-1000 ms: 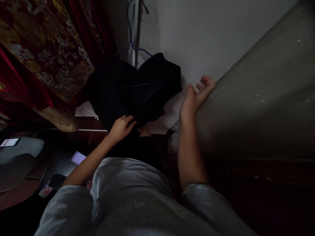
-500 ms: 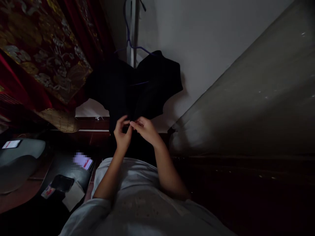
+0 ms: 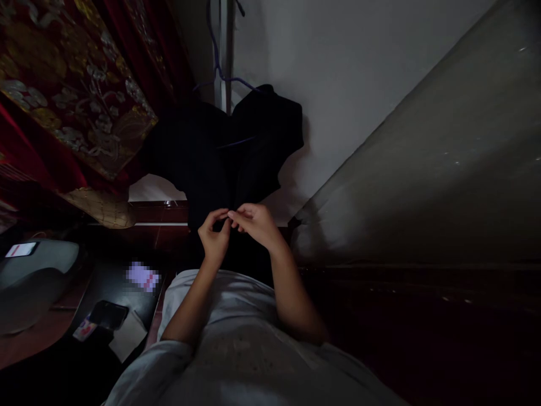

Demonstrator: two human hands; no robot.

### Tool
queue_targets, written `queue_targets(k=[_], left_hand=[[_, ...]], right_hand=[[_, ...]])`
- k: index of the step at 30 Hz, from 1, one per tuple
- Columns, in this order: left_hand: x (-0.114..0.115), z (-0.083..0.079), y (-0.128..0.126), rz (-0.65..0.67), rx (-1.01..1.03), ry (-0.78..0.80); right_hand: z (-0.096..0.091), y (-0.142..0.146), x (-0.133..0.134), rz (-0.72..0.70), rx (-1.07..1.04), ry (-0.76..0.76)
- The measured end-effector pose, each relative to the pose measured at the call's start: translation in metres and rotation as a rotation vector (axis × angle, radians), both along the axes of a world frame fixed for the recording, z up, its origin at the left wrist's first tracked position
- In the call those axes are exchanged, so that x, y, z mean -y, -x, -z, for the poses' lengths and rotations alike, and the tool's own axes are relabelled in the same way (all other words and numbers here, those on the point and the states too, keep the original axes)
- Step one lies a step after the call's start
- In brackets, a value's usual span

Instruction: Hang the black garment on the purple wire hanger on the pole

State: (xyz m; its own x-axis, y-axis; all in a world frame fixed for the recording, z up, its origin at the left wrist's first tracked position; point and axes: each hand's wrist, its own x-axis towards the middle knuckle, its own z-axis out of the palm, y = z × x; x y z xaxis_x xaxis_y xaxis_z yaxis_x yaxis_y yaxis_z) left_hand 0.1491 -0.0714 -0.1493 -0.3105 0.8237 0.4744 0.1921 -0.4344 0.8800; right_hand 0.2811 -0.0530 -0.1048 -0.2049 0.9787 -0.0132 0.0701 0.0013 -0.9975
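A black long garment (image 3: 266, 129) hangs on a thin blue-purple hanger (image 3: 239, 79) in front of me, its neckline parted in a V. At the garment's front, where the two sides come together, my left hand (image 3: 214, 235) is closed, thumb and forefinger pinched at the dark cloth. My right hand (image 3: 258, 226) meets it there, also in a pinch, with its thumb tip near the left fingertips. Whatever small detail lies between the fingertips is lost in the dark. Below the hands, the black cloth falls toward my lap.
Red and gold embroidered cloth (image 3: 84, 101) hangs at the upper left. A dark chair seat (image 3: 97, 282) at lower left bears a lit phone (image 3: 143, 276), a dark phone (image 3: 109, 314) and paper (image 3: 128, 336). Another phone (image 3: 21, 250) lies on a grey seat (image 3: 54, 256). A large pale covered surface (image 3: 422, 169) slants on the right.
Both hands have shifted slightly right and down, still pinched together at the garment's front. My left fingers have closed in more. The garment's right shoulder sits a little further left in view.
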Motion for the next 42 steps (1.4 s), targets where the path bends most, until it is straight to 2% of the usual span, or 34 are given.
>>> queue_targets(k=[6,12,17,22,26,28,30,35,37,38,40,42], left_hand=[[-0.001,0.002,0.004,-0.003,-0.018,0.038],[0.001,-0.002,0.005,0.04,-0.049,-0.002],[-0.001,0.0,0.007,0.096,-0.036,0.026],[0.0,0.006,0.002,0.077,-0.067,0.065],[0.0,0.004,0.002,0.093,-0.059,0.099],[-0.003,0.003,0.006,0.107,-0.083,0.091],[-0.008,0.004,0.011,0.112,-0.113,0.078],[-0.028,0.021,0.024,0.107,-0.18,0.141],[-0.035,0.028,0.027,0.115,-0.219,0.193],[-0.039,0.03,0.028,0.124,-0.238,0.21],[-0.045,0.025,0.031,0.162,-0.276,0.236],[-0.05,0.005,0.034,0.229,-0.314,0.211]], right_hand=[[0.007,0.006,-0.002,-0.013,-0.01,-0.012],[0.016,0.014,-0.004,0.068,-0.029,0.004],[0.014,0.009,-0.004,0.014,-0.017,-0.012],[0.008,0.006,0.0,-0.046,-0.115,0.18],[0.002,0.008,0.002,0.037,-0.224,0.243],[-0.006,0.009,-0.006,0.093,-0.255,0.22],[-0.022,0.01,-0.023,0.126,-0.284,0.164],[-0.094,0.013,-0.09,0.229,-0.36,-0.122],[-0.116,0.018,-0.105,0.246,-0.395,-0.189],[-0.121,0.02,-0.107,0.245,-0.404,-0.207],[-0.12,0.026,-0.103,0.228,-0.398,-0.223],[-0.111,0.029,-0.093,0.22,-0.386,-0.227]])
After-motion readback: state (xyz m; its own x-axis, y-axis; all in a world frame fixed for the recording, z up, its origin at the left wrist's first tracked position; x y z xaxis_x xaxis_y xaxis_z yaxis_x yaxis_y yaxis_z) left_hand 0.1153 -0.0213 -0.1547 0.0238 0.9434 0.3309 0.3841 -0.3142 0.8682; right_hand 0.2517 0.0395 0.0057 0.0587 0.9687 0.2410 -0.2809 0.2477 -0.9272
